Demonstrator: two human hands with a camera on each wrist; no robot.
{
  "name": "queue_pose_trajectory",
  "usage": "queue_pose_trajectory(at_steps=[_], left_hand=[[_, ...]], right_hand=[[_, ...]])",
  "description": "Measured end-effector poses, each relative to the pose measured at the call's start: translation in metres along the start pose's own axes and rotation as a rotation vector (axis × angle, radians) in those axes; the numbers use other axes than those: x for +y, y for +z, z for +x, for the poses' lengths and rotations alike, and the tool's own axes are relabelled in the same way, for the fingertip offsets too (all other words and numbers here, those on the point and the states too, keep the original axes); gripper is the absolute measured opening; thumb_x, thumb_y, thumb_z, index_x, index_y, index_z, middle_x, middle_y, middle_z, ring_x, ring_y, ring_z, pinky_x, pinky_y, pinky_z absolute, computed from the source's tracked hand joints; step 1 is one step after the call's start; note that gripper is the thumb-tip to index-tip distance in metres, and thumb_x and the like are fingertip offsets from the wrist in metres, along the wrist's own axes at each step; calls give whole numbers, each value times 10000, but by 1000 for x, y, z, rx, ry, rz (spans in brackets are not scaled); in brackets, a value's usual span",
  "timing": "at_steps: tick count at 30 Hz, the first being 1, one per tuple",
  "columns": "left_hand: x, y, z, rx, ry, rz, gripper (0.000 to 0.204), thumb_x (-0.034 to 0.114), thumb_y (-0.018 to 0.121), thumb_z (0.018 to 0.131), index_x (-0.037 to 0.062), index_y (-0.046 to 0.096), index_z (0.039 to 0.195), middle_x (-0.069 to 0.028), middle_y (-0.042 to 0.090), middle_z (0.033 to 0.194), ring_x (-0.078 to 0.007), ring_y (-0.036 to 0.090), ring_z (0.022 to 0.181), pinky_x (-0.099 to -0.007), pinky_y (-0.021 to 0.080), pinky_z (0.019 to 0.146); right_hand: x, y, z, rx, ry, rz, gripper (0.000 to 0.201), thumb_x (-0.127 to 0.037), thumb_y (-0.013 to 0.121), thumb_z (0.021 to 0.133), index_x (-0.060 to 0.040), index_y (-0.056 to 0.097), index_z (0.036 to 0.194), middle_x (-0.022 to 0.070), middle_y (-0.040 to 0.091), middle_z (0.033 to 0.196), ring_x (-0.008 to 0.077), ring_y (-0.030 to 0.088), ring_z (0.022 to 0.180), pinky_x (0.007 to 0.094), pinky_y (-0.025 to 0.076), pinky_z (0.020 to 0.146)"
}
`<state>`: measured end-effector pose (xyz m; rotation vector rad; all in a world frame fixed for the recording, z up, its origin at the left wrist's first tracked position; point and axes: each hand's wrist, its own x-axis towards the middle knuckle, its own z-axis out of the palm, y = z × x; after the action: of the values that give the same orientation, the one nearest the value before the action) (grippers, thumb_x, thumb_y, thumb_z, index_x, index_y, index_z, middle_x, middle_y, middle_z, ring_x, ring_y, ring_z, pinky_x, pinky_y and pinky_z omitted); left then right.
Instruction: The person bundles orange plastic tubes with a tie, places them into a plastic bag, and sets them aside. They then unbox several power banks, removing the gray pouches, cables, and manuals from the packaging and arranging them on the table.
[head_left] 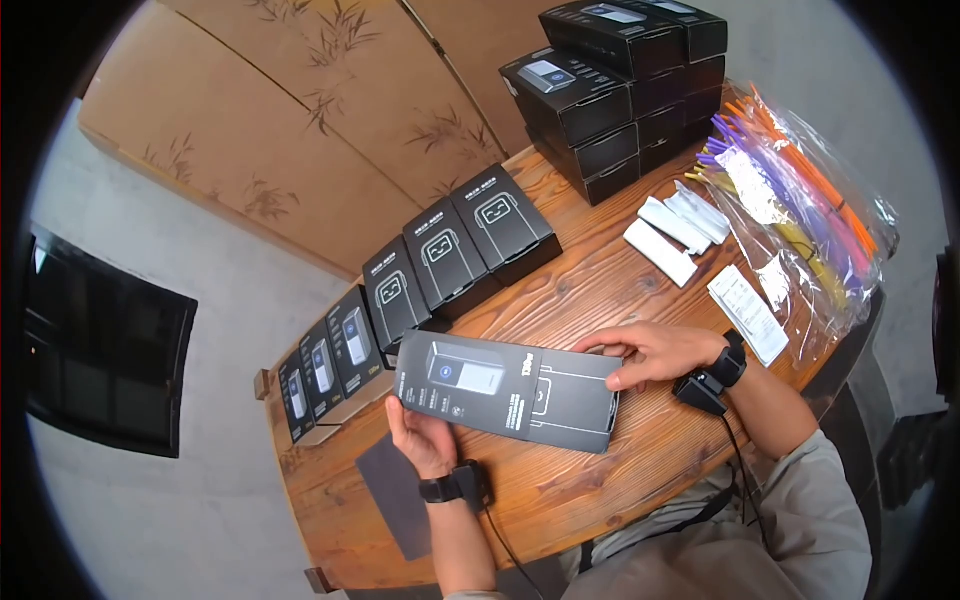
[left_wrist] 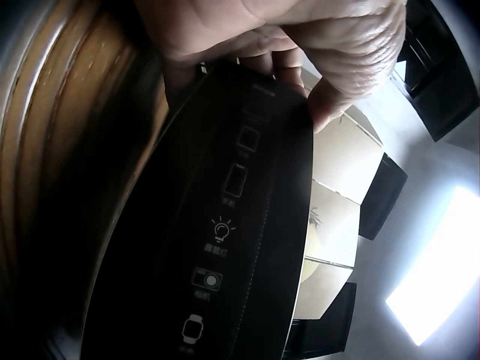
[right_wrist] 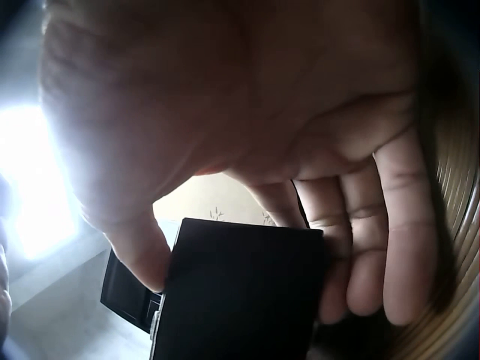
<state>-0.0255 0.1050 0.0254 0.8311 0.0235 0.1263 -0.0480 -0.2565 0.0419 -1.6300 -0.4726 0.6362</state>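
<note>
Item, one dark carton [head_left: 472, 392], long, printed with a device picture on one part and a white line drawing on another; located above the bench [head_left: 585, 290], between the hands. The left wrist view shows a face with a column of icons, among them a bulb, a camera and a watch.

Left hand [head_left: 426, 438]: partly closed, thumb at one edge and fingers behind, gripping the carton's left end.

Right hand [head_left: 662, 356]: partly closed, thumb on the near edge and fingers on the far side, holding the right end.

Six black boxes in a slanting row along the bench's far edge: three with line drawings [head_left: 440, 253], three with device pictures [head_left: 352, 340], the latter at the left end.

Stack of black boxes [head_left: 605, 105], several layers high, at the bench's far corner; exact count not visible.

Folded white slips [head_left: 662, 243], overlapping, with a printed white sheet [head_left: 747, 315] near them.

Clear plastic bag [head_left: 835, 290] of orange, purple and yellow sticks, beside the papers.

Dark mat [head_left: 393, 500], flat, near the left forearm.

Folding screen [head_left: 290, 130], brown, bamboo-patterned, standing beyond the bench.
</note>
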Motion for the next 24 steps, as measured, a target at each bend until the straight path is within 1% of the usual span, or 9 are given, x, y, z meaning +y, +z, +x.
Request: queue_pose_trajectory(at_steps=[4,7,10,13,14,20,24], left_hand=[[-1,2,-2,-32,-13,29,335,313,515,1010,24,636,1129,-82,680,1135,-213,597,1102,-382,421,995],[-6,-9,2,-20,5,31,337,314,518,1008,20,636,1125,-87,683,1125,-214,611,1074,-378,437,980],[-9,-18,4,-17,23,30,336,312,520,1008,18,634,1124,-88,690,1107,-211,628,1040,-370,462,955],[-1,5,-3,21,-17,11,326,302,518,1010,21,640,1118,-87,697,1091,-208,643,1017,-359,486,931],[-1,3,-2,19,-5,6,323,299,516,1011,21,644,1113,-86,700,1088,-205,645,1015,-357,488,928],[-3,-5,1,51,51,13,316,291,505,1016,26,662,1087,-78,712,1069,-192,659,992,-344,496,921],[-1,-3,0,62,43,10,330,305,501,1017,27,662,1088,-76,709,1075,-194,655,993,-343,494,919]], right_hand=[[3,3,7,30,-111,-36,733,-445,699,868,-31,453,1421,103,685,942,108,630,730,207,506,648],[8,4,9,68,-74,-27,756,-409,725,858,-12,433,1431,84,684,925,97,629,762,192,489,668],[-12,4,-1,-45,49,49,793,-323,763,840,10,384,1452,54,666,887,78,614,741,186,466,634],[-15,4,-7,-151,82,72,829,-247,783,822,15,339,1471,29,638,843,53,585,712,182,440,605],[-17,3,-7,-177,83,76,842,-218,787,816,16,321,1478,8,594,812,38,551,677,181,421,584],[-16,-13,-13,-308,119,123,830,-173,792,809,6,335,1478,-19,533,840,27,536,714,167,420,606],[-16,-22,-20,-335,109,177,825,-150,789,806,-1,338,1481,-30,522,859,19,525,740,154,414,625]])
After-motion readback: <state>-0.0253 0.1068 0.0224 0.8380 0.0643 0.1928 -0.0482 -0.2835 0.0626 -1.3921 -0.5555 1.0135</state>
